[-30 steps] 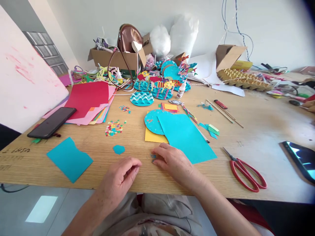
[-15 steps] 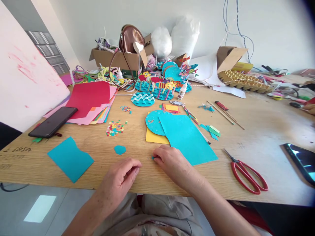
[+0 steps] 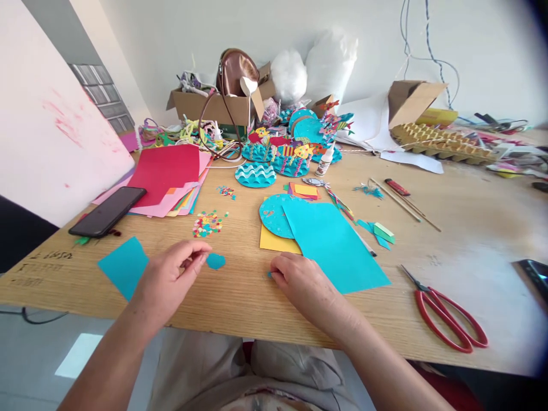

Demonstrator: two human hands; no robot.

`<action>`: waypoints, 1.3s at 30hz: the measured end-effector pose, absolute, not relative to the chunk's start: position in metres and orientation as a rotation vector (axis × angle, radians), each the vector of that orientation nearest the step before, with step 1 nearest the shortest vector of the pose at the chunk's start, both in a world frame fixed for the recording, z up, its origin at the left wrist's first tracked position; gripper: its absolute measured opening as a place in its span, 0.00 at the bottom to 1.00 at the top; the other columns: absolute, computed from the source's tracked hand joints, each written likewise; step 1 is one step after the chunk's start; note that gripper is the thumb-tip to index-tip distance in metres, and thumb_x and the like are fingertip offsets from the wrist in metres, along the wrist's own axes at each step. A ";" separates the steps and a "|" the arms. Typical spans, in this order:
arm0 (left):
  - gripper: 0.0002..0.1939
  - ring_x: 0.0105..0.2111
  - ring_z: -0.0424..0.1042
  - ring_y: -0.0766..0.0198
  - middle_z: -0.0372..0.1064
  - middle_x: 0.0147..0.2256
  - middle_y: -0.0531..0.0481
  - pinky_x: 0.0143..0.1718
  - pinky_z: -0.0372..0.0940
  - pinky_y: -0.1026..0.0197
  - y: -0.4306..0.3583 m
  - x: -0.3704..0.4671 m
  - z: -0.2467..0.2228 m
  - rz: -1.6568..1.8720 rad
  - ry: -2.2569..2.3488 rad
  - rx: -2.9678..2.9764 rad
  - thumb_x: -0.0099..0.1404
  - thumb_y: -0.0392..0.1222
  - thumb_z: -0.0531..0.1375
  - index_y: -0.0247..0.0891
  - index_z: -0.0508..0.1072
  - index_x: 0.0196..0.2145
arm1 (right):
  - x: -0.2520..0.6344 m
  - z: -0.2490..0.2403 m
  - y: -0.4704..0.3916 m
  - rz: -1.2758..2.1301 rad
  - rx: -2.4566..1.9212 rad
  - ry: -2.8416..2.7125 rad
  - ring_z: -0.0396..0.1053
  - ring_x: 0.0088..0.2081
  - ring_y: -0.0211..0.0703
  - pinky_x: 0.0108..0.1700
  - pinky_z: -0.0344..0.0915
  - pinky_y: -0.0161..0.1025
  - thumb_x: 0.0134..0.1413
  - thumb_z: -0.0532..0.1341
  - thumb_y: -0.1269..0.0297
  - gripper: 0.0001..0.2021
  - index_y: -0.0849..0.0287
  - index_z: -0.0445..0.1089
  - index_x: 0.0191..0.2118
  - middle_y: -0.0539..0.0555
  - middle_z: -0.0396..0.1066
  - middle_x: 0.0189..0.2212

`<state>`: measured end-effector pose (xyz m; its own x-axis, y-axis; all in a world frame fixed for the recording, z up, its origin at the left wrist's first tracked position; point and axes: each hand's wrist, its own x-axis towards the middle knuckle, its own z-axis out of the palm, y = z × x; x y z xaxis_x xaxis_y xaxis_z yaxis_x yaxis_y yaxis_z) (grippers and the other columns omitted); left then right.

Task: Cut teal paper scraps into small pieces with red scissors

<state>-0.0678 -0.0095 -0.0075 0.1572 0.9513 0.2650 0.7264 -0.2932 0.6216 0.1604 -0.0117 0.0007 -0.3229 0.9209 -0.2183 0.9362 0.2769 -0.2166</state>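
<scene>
My left hand (image 3: 173,274) is over the table with thumb and forefinger drawn together at the left edge of a small rounded piece of blue paper (image 3: 216,261). The paper lies flat, and I cannot tell whether the fingertips grip it. My right hand (image 3: 295,274) rests on the table, its fingers closed on a tiny scrap of blue paper (image 3: 269,274). Just beyond it a large blue sheet (image 3: 336,248) overlaps a blue disc (image 3: 274,214) and a yellow sheet (image 3: 278,241). Behind my left hand is a larger cut blue sheet (image 3: 124,265), partly hidden by it.
Paper confetti (image 3: 209,223) lies beyond my left hand. Red-handled scissors (image 3: 449,314) are at the right, near the table edge. A phone (image 3: 109,211) and coloured paper (image 3: 166,171) are at the left. A glue bottle (image 3: 325,160) stands near blue paper crafts (image 3: 256,175).
My left hand has moved left and away from me, to the small rounded blue paper. My right hand stays in place with its scrap. The view has shifted slightly left.
</scene>
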 end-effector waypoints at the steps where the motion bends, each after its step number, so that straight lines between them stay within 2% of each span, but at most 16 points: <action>1: 0.10 0.31 0.72 0.62 0.74 0.33 0.50 0.33 0.68 0.62 -0.006 -0.071 -0.007 0.854 1.615 2.124 0.62 0.44 0.52 0.40 0.71 0.36 | 0.160 0.002 -0.012 -0.480 1.792 2.473 0.72 0.38 0.44 0.34 0.59 0.34 0.58 0.53 0.73 0.11 0.62 0.73 0.33 0.56 0.75 0.36; 5: 0.12 0.40 0.72 0.57 0.72 0.41 0.46 0.42 0.67 0.55 0.006 -0.076 -0.018 0.605 1.548 2.326 0.62 0.41 0.52 0.40 0.71 0.40 | 0.161 0.003 -0.014 -0.501 1.775 2.498 0.72 0.37 0.44 0.32 0.57 0.34 0.58 0.54 0.73 0.11 0.60 0.72 0.29 0.55 0.75 0.33; 7: 0.13 0.46 0.69 0.55 0.70 0.45 0.45 0.48 0.64 0.52 0.010 -0.076 -0.025 0.475 1.500 2.431 0.61 0.38 0.52 0.39 0.70 0.43 | 0.162 0.002 -0.015 -0.508 1.792 2.517 0.71 0.36 0.43 0.31 0.56 0.34 0.57 0.55 0.72 0.09 0.59 0.72 0.30 0.53 0.74 0.34; 9: 0.14 0.47 0.67 0.54 0.69 0.45 0.44 0.49 0.63 0.51 0.014 -0.076 -0.030 0.375 1.462 2.505 0.61 0.37 0.52 0.39 0.70 0.44 | 0.163 0.001 -0.015 -0.513 1.818 2.541 0.71 0.35 0.41 0.30 0.55 0.33 0.57 0.56 0.72 0.07 0.59 0.71 0.32 0.52 0.73 0.35; 14: 0.08 0.43 0.67 0.55 0.67 0.41 0.47 0.44 0.64 0.53 0.020 -0.075 -0.025 0.250 1.405 2.519 0.61 0.36 0.52 0.40 0.69 0.38 | 0.172 0.001 -0.016 -0.540 1.855 2.598 0.69 0.35 0.39 0.30 0.54 0.32 0.56 0.54 0.75 0.08 0.58 0.69 0.33 0.50 0.73 0.34; 20: 0.02 0.38 0.66 0.57 0.66 0.35 0.51 0.38 0.61 0.57 0.029 -0.076 -0.021 0.180 1.358 2.455 0.60 0.37 0.53 0.40 0.66 0.31 | 0.182 0.001 -0.021 -0.573 1.896 2.603 0.69 0.35 0.39 0.32 0.55 0.32 0.57 0.54 0.74 0.09 0.58 0.71 0.33 0.51 0.72 0.35; 25: 0.04 0.35 0.66 0.58 0.65 0.32 0.50 0.35 0.61 0.57 0.031 -0.074 -0.024 0.180 1.388 2.488 0.58 0.34 0.52 0.40 0.63 0.28 | 0.180 0.001 -0.027 -0.604 1.850 2.621 0.69 0.37 0.40 0.33 0.55 0.33 0.56 0.57 0.73 0.07 0.58 0.71 0.35 0.52 0.72 0.35; 27: 0.05 0.35 0.67 0.57 0.66 0.33 0.50 0.35 0.61 0.58 0.029 -0.073 -0.025 0.186 1.408 2.500 0.59 0.34 0.51 0.40 0.64 0.29 | 0.178 0.001 -0.029 -0.596 1.848 2.624 0.69 0.36 0.41 0.32 0.55 0.33 0.57 0.56 0.72 0.06 0.59 0.71 0.34 0.52 0.72 0.35; 32: 0.09 0.44 0.67 0.55 0.68 0.42 0.48 0.43 0.61 0.56 0.030 -0.080 -0.029 0.222 1.377 2.478 0.60 0.38 0.53 0.42 0.66 0.40 | 0.172 0.004 -0.032 -0.579 1.812 2.641 0.70 0.35 0.40 0.30 0.54 0.33 0.57 0.57 0.71 0.06 0.58 0.71 0.34 0.51 0.72 0.34; 39: 0.04 0.34 0.68 0.59 0.67 0.31 0.51 0.36 0.62 0.60 0.033 -0.079 -0.024 0.133 1.366 2.444 0.58 0.36 0.52 0.41 0.66 0.27 | 0.162 0.010 -0.033 -0.562 1.750 2.683 0.70 0.33 0.40 0.29 0.53 0.33 0.58 0.56 0.70 0.07 0.58 0.70 0.32 0.51 0.72 0.33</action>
<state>-0.0794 0.0334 -0.0239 0.5339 0.8416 -0.0819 0.8101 -0.4814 0.3346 0.1624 -0.0331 0.0101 -0.4168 0.9041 -0.0941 0.8658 0.3634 -0.3439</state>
